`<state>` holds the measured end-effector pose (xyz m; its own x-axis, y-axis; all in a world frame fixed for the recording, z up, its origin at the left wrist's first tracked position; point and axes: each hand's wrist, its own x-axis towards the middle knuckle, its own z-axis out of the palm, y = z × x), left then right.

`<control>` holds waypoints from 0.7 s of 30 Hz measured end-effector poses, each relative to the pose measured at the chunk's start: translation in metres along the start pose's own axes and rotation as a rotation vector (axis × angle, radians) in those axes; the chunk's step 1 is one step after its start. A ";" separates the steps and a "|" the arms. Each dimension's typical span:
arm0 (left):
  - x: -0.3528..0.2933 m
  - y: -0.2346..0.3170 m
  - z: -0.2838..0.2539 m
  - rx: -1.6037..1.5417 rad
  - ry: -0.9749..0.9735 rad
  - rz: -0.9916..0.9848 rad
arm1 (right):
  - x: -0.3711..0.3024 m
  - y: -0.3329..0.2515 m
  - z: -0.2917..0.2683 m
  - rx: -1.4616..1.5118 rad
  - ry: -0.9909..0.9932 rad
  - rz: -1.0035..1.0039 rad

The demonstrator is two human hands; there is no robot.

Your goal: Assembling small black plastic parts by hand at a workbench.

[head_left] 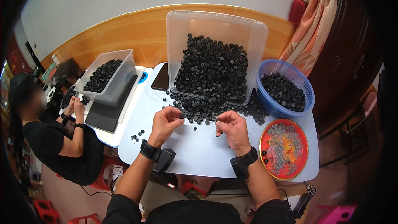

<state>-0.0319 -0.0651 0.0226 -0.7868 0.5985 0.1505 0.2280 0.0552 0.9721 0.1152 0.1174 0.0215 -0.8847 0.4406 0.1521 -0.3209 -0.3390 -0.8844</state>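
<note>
Over the near edge of a heap of small round black plastic caps [203,107], my left hand [163,126] is closed in a pinch. A dark bit shows by its fingertips, too small to tell from the caps behind. My right hand [234,128], a short way off, pinches a small black piece [218,135] low between its fingers. Something thin and pale shows at its upper fingertips. The caps spill from a clear plastic bin [259,29] tipped on its side toward me. One loose black piece [195,128] lies on the white table [190,153] between my hands.
At right stand a blue basket [309,95] of caps and a red plate [262,157] with many thin grey metal pieces. A phone [160,76] lies at back left. Farther left, another person [62,137] handles black parts beside a second clear bin [124,72].
</note>
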 end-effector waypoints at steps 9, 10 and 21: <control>-0.009 0.008 0.037 -0.681 -0.290 -0.150 | -0.001 -0.001 0.006 -0.032 -0.025 0.020; -0.010 0.005 0.038 -0.687 -0.291 -0.157 | -0.002 -0.002 0.008 -0.071 -0.049 -0.014; -0.013 -0.001 0.043 -0.796 -0.414 -0.229 | -0.006 -0.003 0.014 -0.313 -0.104 -0.164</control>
<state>0.0026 -0.0384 0.0116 -0.4611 0.8872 0.0120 -0.4895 -0.2657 0.8305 0.1171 0.1038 0.0298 -0.8647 0.3761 0.3330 -0.3566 0.0074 -0.9342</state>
